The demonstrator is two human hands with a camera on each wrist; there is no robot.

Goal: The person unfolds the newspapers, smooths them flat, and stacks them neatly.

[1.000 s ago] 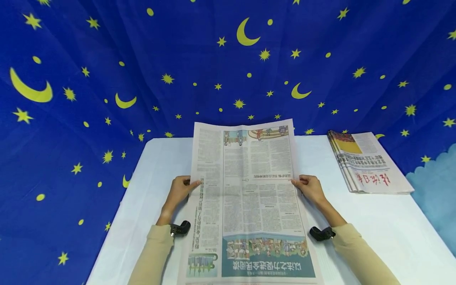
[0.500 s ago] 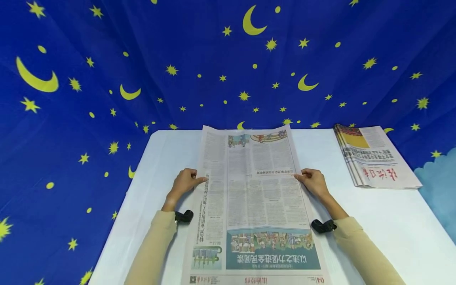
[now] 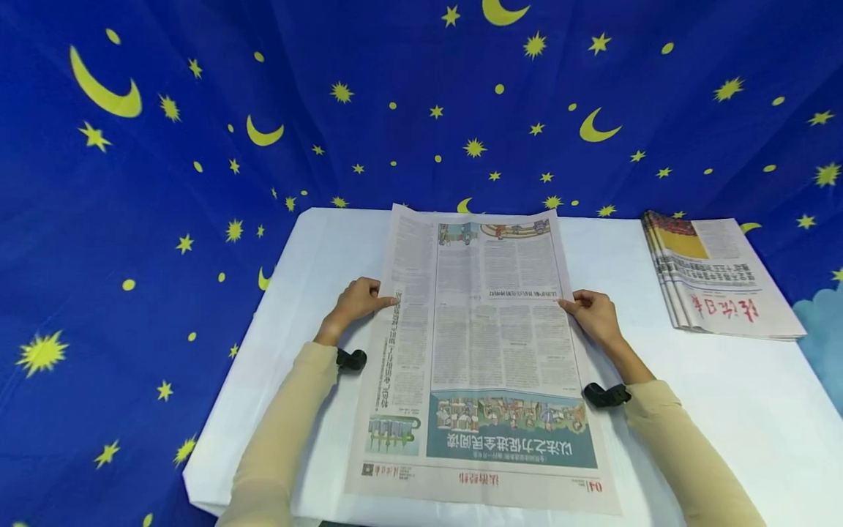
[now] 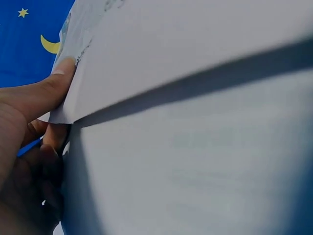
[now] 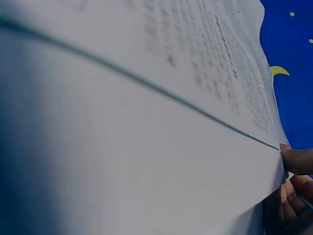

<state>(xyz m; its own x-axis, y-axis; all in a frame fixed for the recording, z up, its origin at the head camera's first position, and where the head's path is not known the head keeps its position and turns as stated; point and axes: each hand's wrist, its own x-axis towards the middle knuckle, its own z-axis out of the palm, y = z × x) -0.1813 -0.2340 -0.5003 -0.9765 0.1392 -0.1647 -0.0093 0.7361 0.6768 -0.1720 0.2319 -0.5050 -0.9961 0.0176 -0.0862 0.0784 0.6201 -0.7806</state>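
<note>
A printed newspaper sheet, its headlines upside down from here, spreads over the middle of the table in the head view. My left hand pinches its left edge, thumb on top and fingers underneath. On the opposite edge my right hand pinches it the same way. The left wrist view has the thumb of the left hand on the newspaper, fingers curled below. In the right wrist view the right hand grips the edge of the newspaper, partly cut off by the frame.
A stack of folded newspapers lies at the right rear of the white table. Behind the table hangs a blue curtain with yellow moons and stars. Black wrist cameras sit on both wrists.
The newspaper has come down closer to the table, its far edge dropping toward the table's back edge. The head view has tilted down, showing the sheet's near edge. Both hands keep their hold.
</note>
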